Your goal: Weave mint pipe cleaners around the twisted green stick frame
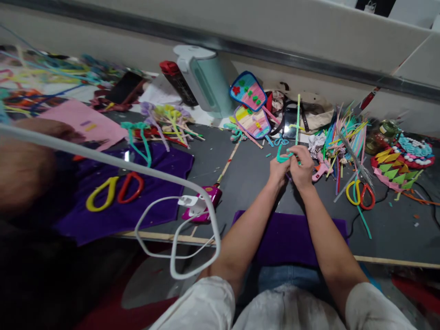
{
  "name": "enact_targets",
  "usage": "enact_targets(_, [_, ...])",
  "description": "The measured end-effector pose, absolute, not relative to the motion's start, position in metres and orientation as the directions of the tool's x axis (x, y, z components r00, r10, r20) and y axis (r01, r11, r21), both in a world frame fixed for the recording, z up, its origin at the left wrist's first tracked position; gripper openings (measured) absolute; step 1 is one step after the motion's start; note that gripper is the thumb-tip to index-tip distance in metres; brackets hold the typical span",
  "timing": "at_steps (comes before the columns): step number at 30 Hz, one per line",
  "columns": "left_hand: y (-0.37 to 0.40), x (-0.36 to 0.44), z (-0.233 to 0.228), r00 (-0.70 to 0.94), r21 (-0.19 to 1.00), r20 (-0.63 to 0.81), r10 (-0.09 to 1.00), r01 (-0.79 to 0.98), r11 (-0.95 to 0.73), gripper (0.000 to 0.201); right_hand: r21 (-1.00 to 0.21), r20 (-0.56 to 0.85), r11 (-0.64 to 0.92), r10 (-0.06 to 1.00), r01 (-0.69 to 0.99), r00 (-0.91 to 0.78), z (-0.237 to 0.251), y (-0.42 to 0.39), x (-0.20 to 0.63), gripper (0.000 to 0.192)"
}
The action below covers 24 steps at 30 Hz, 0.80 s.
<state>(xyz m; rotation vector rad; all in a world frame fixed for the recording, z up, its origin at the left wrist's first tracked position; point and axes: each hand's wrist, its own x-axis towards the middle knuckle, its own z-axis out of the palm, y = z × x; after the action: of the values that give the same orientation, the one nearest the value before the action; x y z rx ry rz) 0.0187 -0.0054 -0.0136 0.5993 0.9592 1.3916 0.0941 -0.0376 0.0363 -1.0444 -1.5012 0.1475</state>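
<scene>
My left hand and my right hand meet above the grey table, fingers closed together. Between them is a bent teal pipe cleaner, looped at the left hand's fingertips and pinched by the right. A pale yellow-green pipe cleaner rises just beyond my right fingers, with a short yellow piece across it; whether I hold it is unclear. Below my wrists lies a folded purple cloth. Right of my right hand are a pink glue gun and a bundle of pipe cleaners.
Yellow-and-red scissors lie at right, near a felt crown. A white cable crosses the left foreground to a magenta power strip. Another person's hand blurs at far left. A kettle stands behind.
</scene>
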Motion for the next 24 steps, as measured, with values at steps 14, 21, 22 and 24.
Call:
enact_targets(14, [-0.004,0.012,-0.014,0.069,0.773,-0.281,0.957,-0.574,0.268,0.027,-0.923,0.375,0.378,0.836,0.074,0.401,0.048,-0.036,0.112,0.040])
enact_targets(21, [-0.003,0.016,-0.013,-0.016,0.727,-0.379,0.925,-0.624,0.287,0.023,-0.799,0.580,0.436,0.741,0.414,0.339,0.044,-0.038,0.114,0.028])
enact_targets(22, [-0.003,0.016,-0.013,-0.022,0.723,-0.393,0.919,-0.625,0.294,0.024,-0.769,0.608,0.432,0.721,0.472,0.331,0.044,-0.038,0.115,0.027])
enact_targets(24, [-0.004,0.017,-0.012,-0.019,0.720,-0.405,0.914,-0.623,0.306,0.029,-0.751,0.622,0.420,0.709,0.510,0.331,0.045,-0.037,0.116,0.027])
